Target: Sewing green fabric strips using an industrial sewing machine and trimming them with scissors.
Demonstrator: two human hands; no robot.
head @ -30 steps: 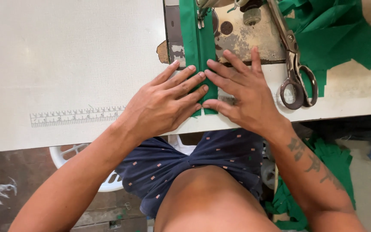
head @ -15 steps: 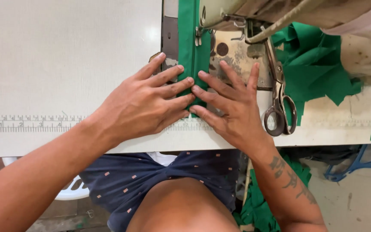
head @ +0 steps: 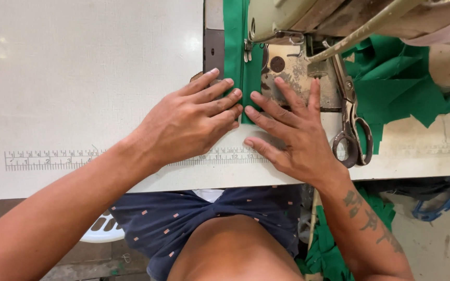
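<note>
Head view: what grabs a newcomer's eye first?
The green fabric strip at top centre, pinned flat by the left hand and right hand, fingertips meeting at its lower end. Just right, scissors lie beside a pile of green scraps, under the sewing machine head.

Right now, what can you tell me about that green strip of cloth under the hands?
The green strip is a long, narrow band of plain woven-looking cloth, lying flat on the white table. It runs straight away from the person, past the sewing machine, and out of the top of the picture. A lengthwise line down its middle looks like a fold or seam. The left hand and right hand press flat on its near end, fingers spread. Its near end is hidden under them.
</note>
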